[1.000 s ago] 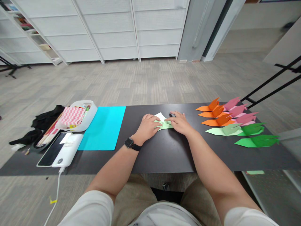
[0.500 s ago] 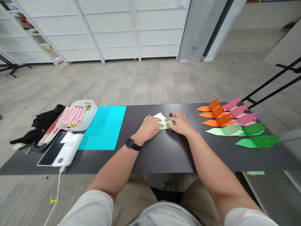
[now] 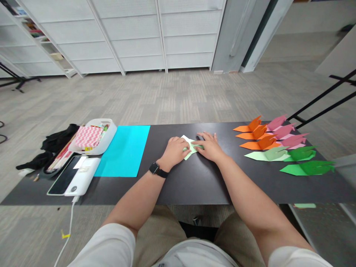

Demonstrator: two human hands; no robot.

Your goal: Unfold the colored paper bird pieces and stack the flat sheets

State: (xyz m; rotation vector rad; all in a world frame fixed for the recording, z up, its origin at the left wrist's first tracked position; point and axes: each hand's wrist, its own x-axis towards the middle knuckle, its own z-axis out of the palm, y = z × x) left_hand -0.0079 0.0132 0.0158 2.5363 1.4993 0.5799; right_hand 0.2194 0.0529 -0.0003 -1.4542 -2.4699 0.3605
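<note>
A small folded piece of pale green paper (image 3: 191, 147) lies on the dark table in front of me, one pointed corner turned away from me and another towards me. At its left side my left hand (image 3: 175, 151) has its fingers bent and closed on the edge; the black watch (image 3: 154, 168) is on that wrist. My right hand (image 3: 209, 147) presses its index finger and thumb on the paper's right part, with the other fingers spread over the table. Both hands cover parts of the sheet, so its full shape is hidden.
Folded paper birds stand at the right: orange (image 3: 257, 135), pink (image 3: 289, 133), pale green (image 3: 268, 154) and green (image 3: 307, 167). To the left are a bright blue sheet (image 3: 122, 152), a white basket (image 3: 109, 135), a phone (image 3: 62, 180), a white power bank (image 3: 80, 181) and black cloth (image 3: 59, 141).
The paper has turned, so that a corner now points towards me. My right hand has slid slightly left and farther over it. My left hand has stayed nearly in place.
</note>
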